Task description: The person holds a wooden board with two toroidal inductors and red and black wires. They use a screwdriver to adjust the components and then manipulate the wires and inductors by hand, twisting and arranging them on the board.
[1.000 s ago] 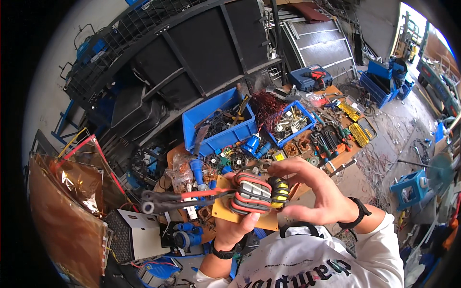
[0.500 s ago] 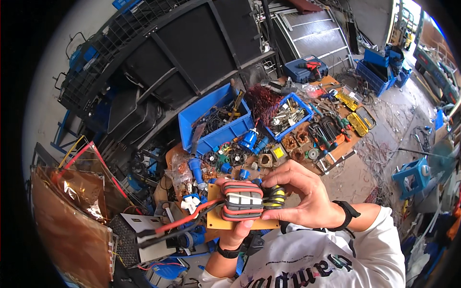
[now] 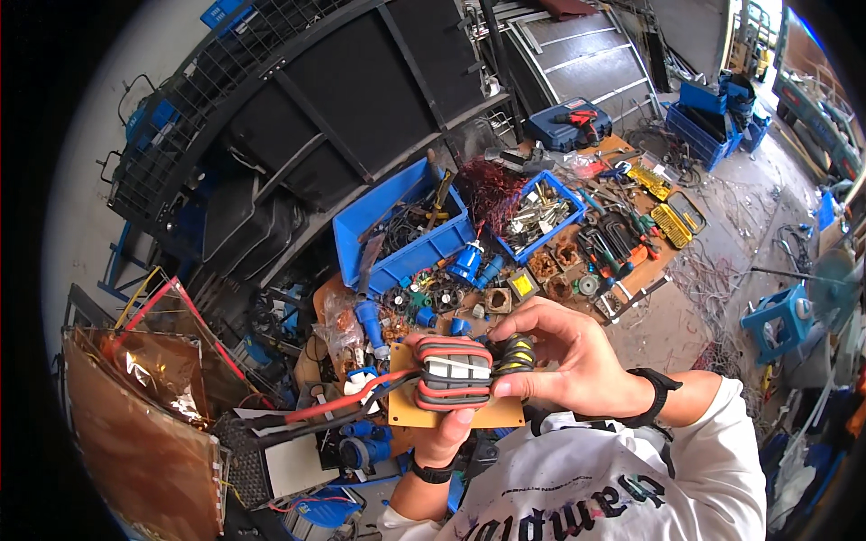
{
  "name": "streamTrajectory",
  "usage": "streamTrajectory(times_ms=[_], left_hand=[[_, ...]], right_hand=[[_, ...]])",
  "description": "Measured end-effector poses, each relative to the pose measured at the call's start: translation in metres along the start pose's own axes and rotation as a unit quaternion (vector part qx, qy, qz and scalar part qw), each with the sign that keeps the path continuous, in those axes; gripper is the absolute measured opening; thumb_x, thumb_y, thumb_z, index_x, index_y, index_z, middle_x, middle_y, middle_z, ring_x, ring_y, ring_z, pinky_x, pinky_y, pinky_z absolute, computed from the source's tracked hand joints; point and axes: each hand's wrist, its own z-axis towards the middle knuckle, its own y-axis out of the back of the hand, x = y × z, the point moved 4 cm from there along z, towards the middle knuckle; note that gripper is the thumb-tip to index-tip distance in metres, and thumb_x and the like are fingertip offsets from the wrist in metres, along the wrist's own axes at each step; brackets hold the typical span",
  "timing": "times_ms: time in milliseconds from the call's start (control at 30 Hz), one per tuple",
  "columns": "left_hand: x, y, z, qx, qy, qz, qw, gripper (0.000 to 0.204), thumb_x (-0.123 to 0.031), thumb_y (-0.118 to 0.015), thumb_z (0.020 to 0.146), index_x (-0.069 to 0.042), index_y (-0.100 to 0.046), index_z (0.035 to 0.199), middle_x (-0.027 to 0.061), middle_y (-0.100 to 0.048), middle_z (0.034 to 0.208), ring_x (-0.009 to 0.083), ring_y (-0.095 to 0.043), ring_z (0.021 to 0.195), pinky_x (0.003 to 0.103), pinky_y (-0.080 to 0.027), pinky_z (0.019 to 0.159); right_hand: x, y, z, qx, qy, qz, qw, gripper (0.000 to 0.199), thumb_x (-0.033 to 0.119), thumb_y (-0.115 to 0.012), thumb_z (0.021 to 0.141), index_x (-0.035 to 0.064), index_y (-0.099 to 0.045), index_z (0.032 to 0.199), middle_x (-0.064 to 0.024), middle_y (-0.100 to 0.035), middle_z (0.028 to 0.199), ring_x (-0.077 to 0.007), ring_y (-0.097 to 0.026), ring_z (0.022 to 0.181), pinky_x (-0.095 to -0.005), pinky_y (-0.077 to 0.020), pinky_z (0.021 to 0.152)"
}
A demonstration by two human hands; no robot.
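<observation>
A block-shaped coil (image 3: pixel 454 372) wound with red and black wire, with a white strip across its top, lies on a yellow board (image 3: pixel 408 415). My left hand (image 3: pixel 442 442) holds the board and coil from below, its thumb at the coil's near edge. Red and black leads (image 3: pixel 336 410) stick out to the left from the coil. At the coil's right side sits a smaller black-and-yellow coil (image 3: pixel 516 354). My right hand (image 3: pixel 577 361) pinches this smaller coil between thumb and fingers. Part of the left hand is hidden under the board.
A cluttered bench lies beyond my hands. It carries a large blue bin (image 3: pixel 410 257), a smaller blue crate (image 3: pixel 539 216) of metal parts, hand tools (image 3: pixel 609 248) and blue plug parts (image 3: pixel 370 322). A copper-coloured panel (image 3: pixel 144 424) stands at left; a blue stool (image 3: pixel 776 325) stands at right.
The smaller coil has turned slightly under my right fingers, which have shifted a little. The red and black leads have moved slightly upward at their free ends. Both hands keep their hold.
</observation>
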Motion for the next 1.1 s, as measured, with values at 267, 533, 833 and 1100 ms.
streamTrajectory(times_ms=[267,533,833,1100], left_hand=[[0.000,-0.002,0.005,0.081,-0.008,0.030,0.996,0.098,-0.031,-0.080,0.077,-0.017,-0.021,0.154,0.0090,-0.045,0.139,0.0224,-0.047,0.131,0.041,-0.036,0.114],[0.001,-0.006,0.004,0.068,0.030,-0.058,0.996,0.096,-0.025,-0.080,0.076,-0.016,-0.026,0.155,0.0133,-0.047,0.141,0.0255,-0.049,0.132,0.043,-0.040,0.112],[-0.003,-0.014,0.013,0.045,0.062,-0.062,0.995,0.072,-0.025,-0.077,0.077,-0.001,-0.048,0.138,0.0141,-0.060,0.128,0.0238,-0.061,0.115,0.041,-0.050,0.102],[-0.007,-0.026,0.015,-0.004,0.085,-0.108,0.990,0.057,-0.020,-0.072,0.083,-0.003,-0.053,0.133,0.0125,-0.063,0.123,0.0231,-0.062,0.113,0.040,-0.049,0.102]], right_hand=[[-0.005,0.003,-0.003,0.000,0.068,0.033,0.997,0.047,0.014,-0.089,0.077,-0.0006,-0.066,0.115,-0.0076,-0.060,0.116,-0.0135,-0.062,0.104,-0.0282,-0.0577,0.084],[-0.007,0.002,-0.008,0.024,-0.087,0.209,0.974,0.042,0.002,-0.082,0.082,-0.0011,-0.062,0.119,-0.0087,-0.062,0.120,-0.0180,-0.061,0.112,-0.0338,-0.0514,0.096],[-0.008,0.012,0.004,0.050,-0.164,0.199,0.965,0.034,0.008,-0.080,0.087,-0.0005,-0.063,0.115,-0.0055,-0.069,0.109,-0.0124,-0.066,0.099,-0.0295,-0.0545,0.090],[0.003,0.012,-0.001,0.020,-0.022,0.024,0.999,0.034,0.014,-0.086,0.082,0.0020,-0.066,0.106,-0.0040,-0.065,0.105,-0.0117,-0.064,0.098,-0.0254,-0.0548,0.078]])
